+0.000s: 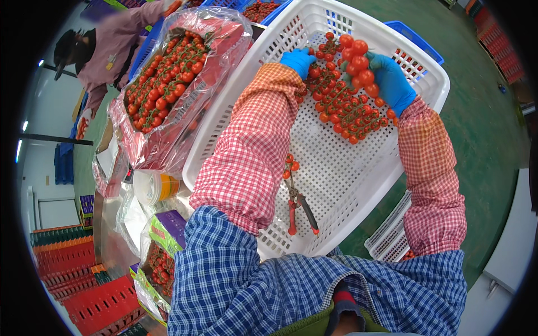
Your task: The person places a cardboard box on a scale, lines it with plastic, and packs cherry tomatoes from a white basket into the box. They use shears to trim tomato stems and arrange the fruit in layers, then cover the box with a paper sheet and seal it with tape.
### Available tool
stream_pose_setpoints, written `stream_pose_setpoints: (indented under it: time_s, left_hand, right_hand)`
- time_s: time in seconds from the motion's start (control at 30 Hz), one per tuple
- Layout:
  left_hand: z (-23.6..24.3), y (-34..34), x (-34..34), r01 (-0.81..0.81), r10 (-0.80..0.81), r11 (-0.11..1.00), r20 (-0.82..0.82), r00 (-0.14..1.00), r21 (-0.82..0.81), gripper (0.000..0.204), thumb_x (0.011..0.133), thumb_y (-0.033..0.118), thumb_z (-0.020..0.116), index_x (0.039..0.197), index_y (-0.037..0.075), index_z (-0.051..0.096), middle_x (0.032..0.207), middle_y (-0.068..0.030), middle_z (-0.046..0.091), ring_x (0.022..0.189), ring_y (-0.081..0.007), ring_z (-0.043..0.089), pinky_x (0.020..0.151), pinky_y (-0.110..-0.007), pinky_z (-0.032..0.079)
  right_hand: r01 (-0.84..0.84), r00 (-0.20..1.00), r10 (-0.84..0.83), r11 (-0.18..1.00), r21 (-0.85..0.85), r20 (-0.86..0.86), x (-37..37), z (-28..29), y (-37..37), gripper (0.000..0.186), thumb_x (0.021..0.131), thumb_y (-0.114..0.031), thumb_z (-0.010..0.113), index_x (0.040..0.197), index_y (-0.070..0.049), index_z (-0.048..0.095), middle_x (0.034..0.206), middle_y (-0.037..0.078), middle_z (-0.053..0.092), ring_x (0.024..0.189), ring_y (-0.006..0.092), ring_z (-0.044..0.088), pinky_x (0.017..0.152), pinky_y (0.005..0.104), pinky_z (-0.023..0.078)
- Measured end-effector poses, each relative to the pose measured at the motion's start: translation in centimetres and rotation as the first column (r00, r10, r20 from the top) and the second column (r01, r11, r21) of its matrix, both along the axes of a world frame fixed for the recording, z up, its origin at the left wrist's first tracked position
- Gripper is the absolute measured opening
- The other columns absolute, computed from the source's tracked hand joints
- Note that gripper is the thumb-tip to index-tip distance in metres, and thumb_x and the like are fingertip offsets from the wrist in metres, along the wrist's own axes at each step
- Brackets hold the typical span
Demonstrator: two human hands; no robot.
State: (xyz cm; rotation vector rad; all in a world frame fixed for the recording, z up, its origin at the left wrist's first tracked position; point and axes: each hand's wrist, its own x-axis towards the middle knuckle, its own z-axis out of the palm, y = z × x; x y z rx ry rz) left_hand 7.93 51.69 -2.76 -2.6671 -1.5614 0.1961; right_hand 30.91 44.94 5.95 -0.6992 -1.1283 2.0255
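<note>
My right hand [394, 84], in a blue glove, grips a bunch of cherry tomatoes [358, 63] on the vine, raised above a white perforated plastic basket [330, 185]. At the basket's far left side is my blue-gloved left hand [298, 61], its fingers curled beside the tomatoes there; its fingertips and anything in them are hidden. Several vine bunches [350, 112] lie in the far half of the basket. Nearer me, red-and-black-handled pruning shears [300, 208] rest on the basket floor, with a few loose tomatoes [291, 166] at their blades.
Left of the basket stands a red carton [218, 56] lined with clear plastic and heaped with vine tomatoes [166, 84]. A white tub [148, 187] and a small purple-green box of tomatoes [161, 269] sit nearer. Another person [120, 42] works at the far left. Red crates [101, 302] are stacked lower left.
</note>
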Motion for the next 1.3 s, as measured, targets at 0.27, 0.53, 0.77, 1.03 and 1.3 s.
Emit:
stream_pose_setpoints:
  time_s: [0.27,0.53,0.77,1.03,1.3]
  left_hand:
    - [1.7,-9.5,-6.5,-0.044,0.572,0.819,0.820,-0.033,-0.573,0.046,0.072,0.023,0.073,0.112,0.009,0.056,0.107,-0.0046,0.058,0.097,-0.0172,0.055,0.087,-0.032,0.044]
    - [6.3,-37.6,-13.0,0.541,0.502,0.839,0.456,-0.735,-0.052,0.050,0.079,0.055,0.053,0.110,0.016,0.048,0.123,-0.0142,0.047,0.104,-0.0293,0.050,0.091,-0.047,0.040]
    - [13.5,-73.6,-21.9,-0.175,-0.012,0.910,0.399,-0.917,-0.376,0.055,0.083,0.064,0.035,0.106,0.017,0.049,0.100,-0.0105,0.055,0.085,-0.0298,0.055,0.075,-0.050,0.048]
    - [9.4,-75.1,-22.2,-0.417,0.540,0.216,0.464,-0.703,-0.883,0.040,0.083,0.037,0.059,0.107,0.007,0.049,0.090,-0.0058,0.055,0.065,-0.0192,0.057,0.064,-0.038,0.054]
    - [6.5,-70.2,-20.2,-0.820,0.634,0.028,0.644,-0.428,-0.572,0.054,0.074,0.042,0.065,0.112,0.006,0.049,0.094,-0.0158,0.060,0.082,-0.0261,0.060,0.071,-0.038,0.051]
  right_hand:
    - [-0.279,0.851,0.175,0.949,-0.145,-0.495,-0.9,-0.3,-2.0,0.049,0.081,-0.025,0.044,0.121,0.004,0.041,0.113,0.021,0.052,0.094,0.0306,0.054,0.086,0.0415,0.043]
    - [-0.316,0.833,0.076,0.878,-0.359,-0.548,-6.9,-1.5,-16.8,0.046,0.088,-0.026,0.039,0.123,0.003,0.041,0.118,0.024,0.049,0.099,0.0326,0.052,0.087,0.0462,0.043]
    - [-0.497,0.756,0.328,0.851,-0.170,-0.567,-12.0,-2.4,-30.2,0.051,0.087,-0.022,0.046,0.129,0.003,0.033,0.127,0.023,0.041,0.112,0.0327,0.044,0.098,0.0447,0.036]
    - [-0.505,0.776,0.311,0.827,-0.245,-0.549,-15.5,-4.8,-29.4,0.055,0.085,-0.022,0.049,0.131,0.001,0.030,0.130,0.023,0.037,0.115,0.0329,0.042,0.100,0.0454,0.034]
    - [-0.663,0.661,0.431,0.720,-0.208,-0.615,-18.9,-2.2,-33.6,0.061,0.084,-0.021,0.052,0.134,0.000,0.026,0.130,0.025,0.035,0.113,0.0350,0.043,0.100,0.0462,0.034]
